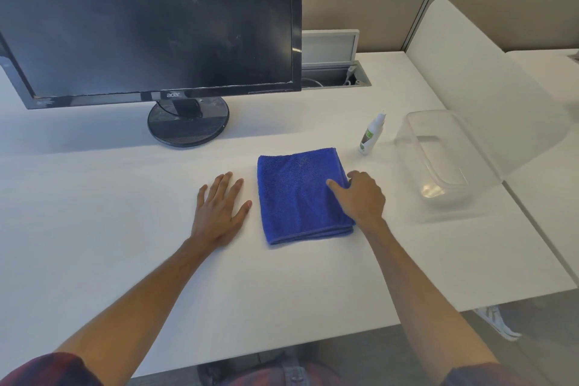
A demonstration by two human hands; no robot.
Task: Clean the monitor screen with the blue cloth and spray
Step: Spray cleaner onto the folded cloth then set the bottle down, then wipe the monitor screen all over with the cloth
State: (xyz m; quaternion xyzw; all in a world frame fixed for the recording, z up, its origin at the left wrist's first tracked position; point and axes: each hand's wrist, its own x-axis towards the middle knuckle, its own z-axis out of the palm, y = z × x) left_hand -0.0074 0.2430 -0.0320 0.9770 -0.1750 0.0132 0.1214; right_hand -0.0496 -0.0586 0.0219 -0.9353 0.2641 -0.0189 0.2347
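Desk [94, 229]: one monitor [147, 19], one cloth [297, 197], one spray [371, 135], two hands.

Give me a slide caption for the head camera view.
Left hand flat on the desk, right hand gripping the folded blue cloth; spray bottle stands untouched below the smudged monitor.

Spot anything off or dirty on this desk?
The monitor screen shows whitish smears and dust, mostly upper middle, and pale specks along the bottom bezel. The cloth lies folded flat, the spray stands upright, nothing spilled.
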